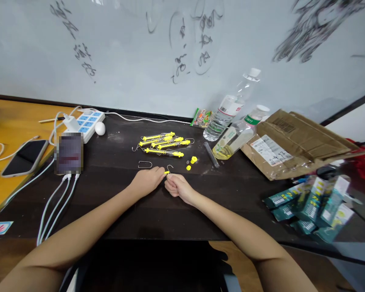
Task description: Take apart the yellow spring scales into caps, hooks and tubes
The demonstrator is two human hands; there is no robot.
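Observation:
Over the dark table, my left hand [148, 181] and my right hand [180, 189] meet with closed fingers. Between them shows a small yellow plastic piece [166, 172], its left end hidden in my left hand. A thin metal hook [170, 167] rises from the fingertips of my right hand. Just beyond lie several assembled yellow spring scales [164, 151] with clear tubes and wire hooks. A bent U-shaped wire [145, 164] rests beyond my left hand. Loose yellow caps [194, 160] lie to the right, beyond my right hand.
At the back stand a water bottle [225, 115] and a drink bottle [239, 134]. A cardboard parcel [292, 142] and green packets [310, 207] occupy the right. On the left are a power strip [93, 125], a phone [24, 159], a blurred device [69, 154] and white cables.

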